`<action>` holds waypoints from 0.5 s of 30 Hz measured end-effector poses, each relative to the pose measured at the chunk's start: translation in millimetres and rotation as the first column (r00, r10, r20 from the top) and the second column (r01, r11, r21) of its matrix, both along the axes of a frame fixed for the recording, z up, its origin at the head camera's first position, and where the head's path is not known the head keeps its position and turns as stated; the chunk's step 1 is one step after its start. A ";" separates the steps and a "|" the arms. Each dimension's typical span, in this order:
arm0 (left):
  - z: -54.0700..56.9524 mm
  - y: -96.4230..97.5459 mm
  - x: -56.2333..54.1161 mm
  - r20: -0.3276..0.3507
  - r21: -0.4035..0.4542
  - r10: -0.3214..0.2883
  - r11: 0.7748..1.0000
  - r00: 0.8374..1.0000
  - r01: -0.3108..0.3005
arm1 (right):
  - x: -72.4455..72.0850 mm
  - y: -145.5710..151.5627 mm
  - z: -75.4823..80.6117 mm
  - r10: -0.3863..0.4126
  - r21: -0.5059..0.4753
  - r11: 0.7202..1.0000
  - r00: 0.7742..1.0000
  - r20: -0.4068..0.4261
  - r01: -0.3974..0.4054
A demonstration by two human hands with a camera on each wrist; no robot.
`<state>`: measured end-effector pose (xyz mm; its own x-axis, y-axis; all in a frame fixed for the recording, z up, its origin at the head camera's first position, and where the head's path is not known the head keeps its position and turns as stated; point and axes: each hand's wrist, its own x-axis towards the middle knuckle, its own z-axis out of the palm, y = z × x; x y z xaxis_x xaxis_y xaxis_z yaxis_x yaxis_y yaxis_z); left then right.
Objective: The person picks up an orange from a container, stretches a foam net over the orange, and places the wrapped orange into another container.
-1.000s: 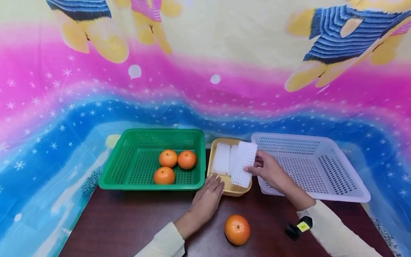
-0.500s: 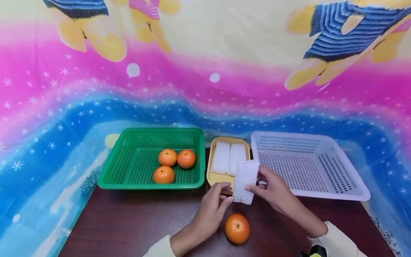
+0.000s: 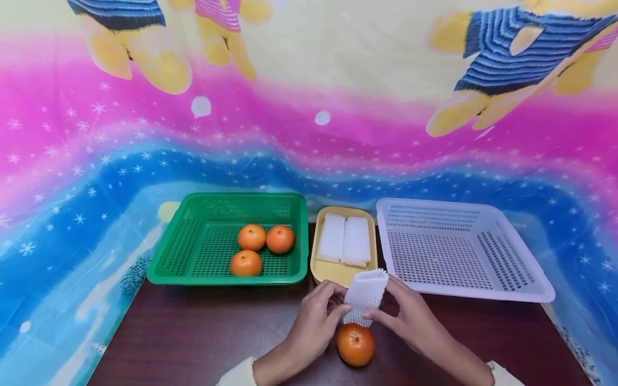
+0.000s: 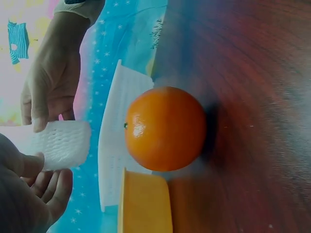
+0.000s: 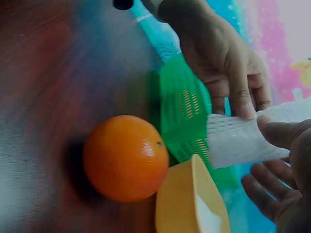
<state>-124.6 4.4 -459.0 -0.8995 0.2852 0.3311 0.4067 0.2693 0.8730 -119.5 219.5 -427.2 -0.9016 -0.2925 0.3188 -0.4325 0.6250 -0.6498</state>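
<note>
Between my two hands is a white foam mesh sleeve (image 3: 365, 295), held up off the table. My left hand (image 3: 316, 316) pinches its left edge between thumb and fingers. On the opposite edge my right hand (image 3: 415, 316) pinches it the same way. In the head view the sleeve's lower end overlaps the top of an orange (image 3: 355, 347) on the table. Both wrist views show the sleeve (image 4: 60, 144) apart from the orange (image 5: 126, 158), held above it.
A yellow tray (image 3: 333, 272) with two more foam sleeves (image 3: 356, 240) stands behind my hands. To its left is a green basket (image 3: 203, 280) holding several oranges (image 3: 246, 264). A white basket (image 3: 463, 257) stands to its right, and a printed cloth (image 3: 309, 134) hangs behind.
My right hand has brought the foam sleeve from over the tray toward me, above the orange. My left hand has left the tray's edge and now pinches the sleeve too.
</note>
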 end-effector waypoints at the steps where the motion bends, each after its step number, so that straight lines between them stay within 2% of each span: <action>1: -1.1 -0.4 1.1 0.000 0.010 0.006 1.000 1.000 -0.006 | 2.1 0.8 -2.7 0.003 -0.004 1.000 1.000 -0.021 -0.003; 7: -5.6 -3.2 6.3 -0.009 0.041 0.025 0.999 1.000 -0.024 | 11.6 4.5 -17.8 0.061 -0.160 0.985 0.997 -0.048 -0.067; 15: -13.4 -0.4 9.6 -0.071 0.025 -0.013 1.000 0.997 0.015 | 18.6 6.1 -33.7 0.066 -0.155 0.983 0.977 -0.202 -0.099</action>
